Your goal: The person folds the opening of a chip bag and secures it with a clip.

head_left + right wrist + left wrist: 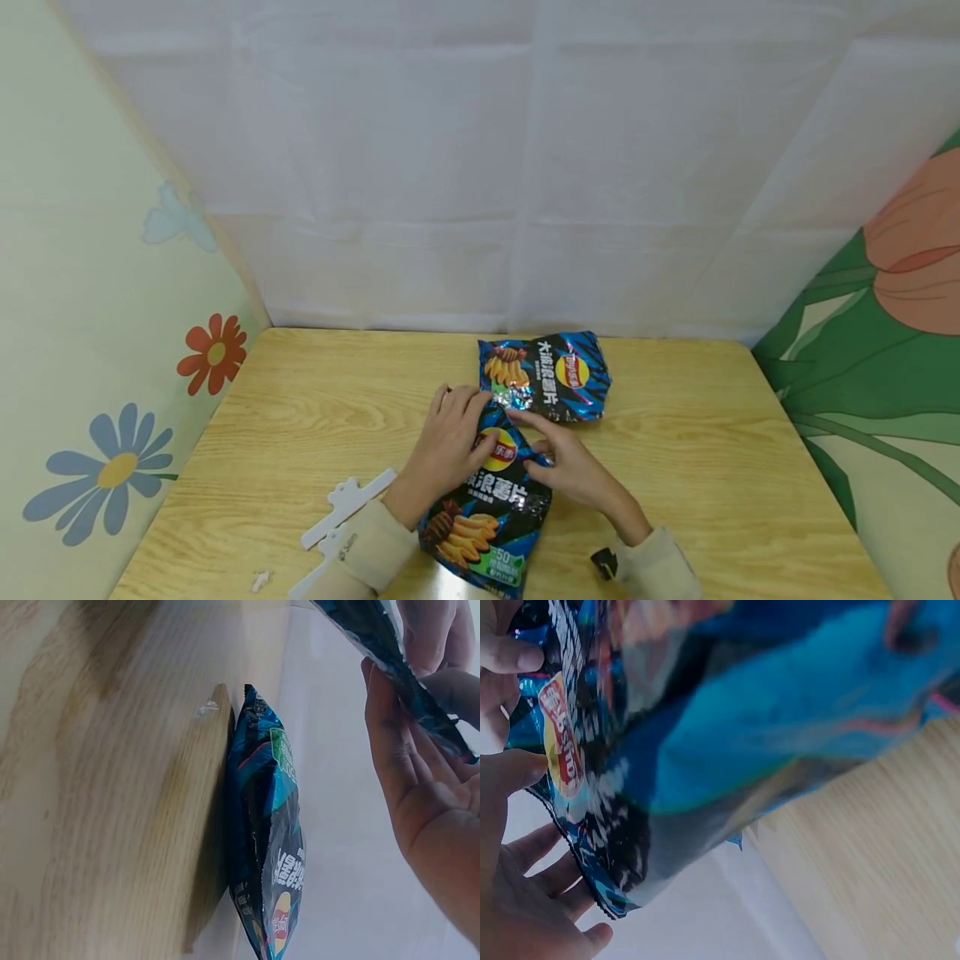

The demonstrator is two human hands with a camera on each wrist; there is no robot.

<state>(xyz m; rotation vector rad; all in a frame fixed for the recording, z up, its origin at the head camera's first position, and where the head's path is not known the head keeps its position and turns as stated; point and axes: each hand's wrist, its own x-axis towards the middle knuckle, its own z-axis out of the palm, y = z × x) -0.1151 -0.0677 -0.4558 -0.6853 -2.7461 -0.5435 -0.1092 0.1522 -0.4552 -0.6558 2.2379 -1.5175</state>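
A blue-and-black chip bag (480, 533) is tilted up between both hands, its lower end toward the near table edge. My left hand (444, 446) pinches its upper left edge. In the left wrist view, the left thumb (521, 769) lies on the bag's printed front and the fingers are behind. On the upper right side, my right hand (573, 467) pinches the bag between thumb and fingers. The right wrist view shows that hand (435, 795) with the bag's top edge (420, 697) across its fingers. The bag's top corner looks narrowed or folded; its back is hidden.
A second chip bag (540, 375) of the same print lies behind, near the white backdrop. Two white clips (348, 504) are beside the left forearm, one partly covered by the sleeve. A black clip (603, 563) sits by the right sleeve, and a small white scrap (260, 581) lies front left.
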